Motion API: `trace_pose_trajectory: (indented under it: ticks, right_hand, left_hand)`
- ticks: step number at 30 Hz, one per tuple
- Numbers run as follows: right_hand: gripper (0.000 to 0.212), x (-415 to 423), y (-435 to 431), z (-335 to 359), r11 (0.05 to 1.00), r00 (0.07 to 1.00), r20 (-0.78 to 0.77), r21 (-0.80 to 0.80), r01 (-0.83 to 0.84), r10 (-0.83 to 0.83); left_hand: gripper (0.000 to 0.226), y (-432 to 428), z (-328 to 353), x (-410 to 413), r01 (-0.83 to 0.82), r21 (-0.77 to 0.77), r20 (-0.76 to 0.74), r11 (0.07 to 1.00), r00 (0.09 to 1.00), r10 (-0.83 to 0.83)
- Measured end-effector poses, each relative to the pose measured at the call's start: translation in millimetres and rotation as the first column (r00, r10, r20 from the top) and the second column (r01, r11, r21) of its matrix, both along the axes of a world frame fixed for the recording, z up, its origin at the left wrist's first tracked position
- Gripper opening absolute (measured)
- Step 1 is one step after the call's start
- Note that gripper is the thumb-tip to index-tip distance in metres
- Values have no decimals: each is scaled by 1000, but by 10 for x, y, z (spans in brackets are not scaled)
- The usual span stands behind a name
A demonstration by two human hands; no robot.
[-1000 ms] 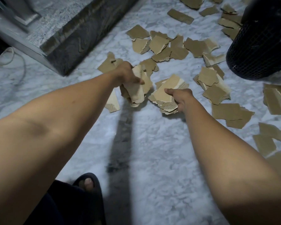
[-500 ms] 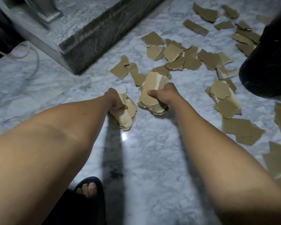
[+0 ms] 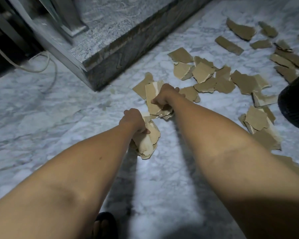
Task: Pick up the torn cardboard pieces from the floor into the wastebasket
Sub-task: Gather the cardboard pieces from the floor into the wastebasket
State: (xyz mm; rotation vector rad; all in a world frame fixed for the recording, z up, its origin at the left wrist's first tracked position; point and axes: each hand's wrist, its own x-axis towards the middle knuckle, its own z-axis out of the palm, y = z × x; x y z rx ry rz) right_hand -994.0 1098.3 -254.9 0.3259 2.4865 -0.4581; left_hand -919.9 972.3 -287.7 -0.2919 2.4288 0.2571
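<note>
- the black mesh wastebasket is cut off by the right edge of the frame; only part of its dark side shows, and what is inside cannot be seen.
- no brand, label or writing can be read anywhere.
- the left hand, at frame centre, is clenched around a bundle of torn cardboard that hangs below the fist.
- the right hand, just above it, is clamped on a second stack, thumb pressed to the top piece.
- loose cardboard pieces lie scattered on the marble floor across the upper right, some beside the wastebasket.
- a stone plinth fills the upper left, with a pale cable beside it.
</note>
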Motion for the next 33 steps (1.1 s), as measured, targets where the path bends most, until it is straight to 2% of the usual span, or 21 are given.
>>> trace_pose_trajectory:
  ticks: [4,6,10,12,15,17,20,21,22,23,24,25,26,28,29,30,31,33]
  right_hand:
    - [21,-6,-68,-73,997,997,33,4,-75,74]
    - [26,34,-77,-42,996,994,85,-50,-70,74]
    - [36,161,-46,60,991,985,150,-112,-73,89]
    - [37,257,-39,68,986,991,94,-148,-79,93]
    - [28,420,-22,98,976,995,-12,-193,-97,96]
    - [42,518,57,118,975,995,-48,-205,-90,82]
    - [77,615,386,183,960,1000,-10,-280,-4,1]
    - [84,649,525,230,941,998,21,-335,57,-53]
    - [81,668,678,277,906,989,49,-399,145,-137]
    - [69,674,825,315,852,968,69,-462,246,-242]
    - [56,655,956,309,777,934,112,-526,346,-340]
    - [53,627,1049,300,676,883,157,-589,443,-443]
    - [62,576,1124,258,553,810,231,-629,547,-538]
    - [107,318,1310,-140,369,680,328,-646,668,-656]
    - [124,140,1405,-449,296,627,351,-654,696,-696]
    - [131,-17,1469,-701,232,576,377,-654,720,-726]
    - [127,-92,1451,-774,189,534,376,-656,731,-757]
    - [99,-298,1462,-1078,117,433,351,-650,751,-830]
  left_hand:
    - [86,24,80,15,82,-76,58,994,995,-78]
    - [81,46,109,40,108,-103,80,989,992,-99]
    - [65,70,129,105,51,-109,75,993,996,-43]
    - [58,87,151,148,8,-66,32,998,999,-6]
    - [35,97,155,167,34,-71,0,997,999,-34]
    - [33,96,212,158,89,-92,38,992,996,-86]
    - [69,40,369,-9,267,-80,166,960,953,-251]
    - [71,11,438,-96,271,-31,178,962,949,-261]
    - [70,-1,495,-212,259,14,171,966,951,-257]
    - [69,-4,546,-335,231,54,149,971,960,-237]
    - [70,-7,562,-464,188,86,110,978,974,-197]
    - [71,2,520,-587,149,102,72,984,985,-157]
    - [71,32,461,-664,110,111,46,988,992,-115]
    - [69,83,258,-764,60,118,3,991,998,-61]
    - [72,88,133,-782,74,71,-29,995,997,-72]
    - [79,98,63,-774,109,-20,-55,994,992,-110]
    - [87,102,9,-759,140,-101,-80,985,986,-148]
    - [89,132,-14,-745,187,-160,-78,969,977,-201]
